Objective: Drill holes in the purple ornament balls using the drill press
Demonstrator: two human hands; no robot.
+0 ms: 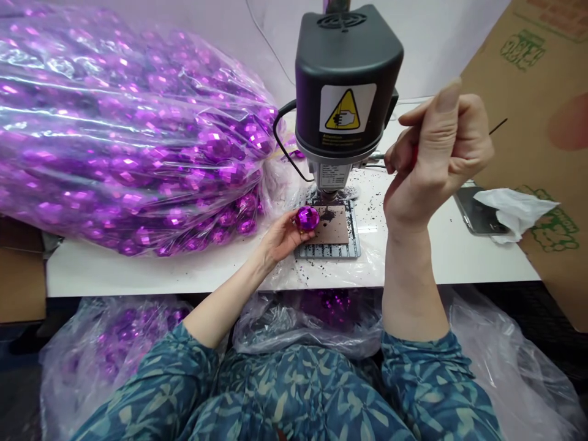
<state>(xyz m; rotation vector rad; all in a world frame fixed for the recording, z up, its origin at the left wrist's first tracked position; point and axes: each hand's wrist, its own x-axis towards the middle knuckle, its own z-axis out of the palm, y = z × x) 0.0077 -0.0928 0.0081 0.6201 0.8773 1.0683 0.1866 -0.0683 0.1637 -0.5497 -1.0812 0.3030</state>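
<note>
Item one: a faceted purple ball, shiny, held in the left hand just in front of the foot of the machine, above the left part of a brown board. The left hand is partly closed, and the ball is pinched between thumb and fingers.

Item two: the right hand, raised at the right of the machine, its fingers curled closed around a red item, mostly hidden; its full shape cannot be told. A thin dark rod is seen beyond the knuckles.

Item three: a black upright machine, fitted with a yellow-and-black warning label and a black cable. Below it, the brown board, marked with a small dark hole, is laid on a grooved metal base. Dark flecks are scattered about the base and over the white table.

Surroundings: at the left, a large clear bag filled with purple faceted balls, gathered at its neck; at the right, a dark phone, partly covered by a crumpled white tissue, beside a printed cardboard box. Below the table edge, more purple pieces are contained in a lower left bag and a middle bag
</note>
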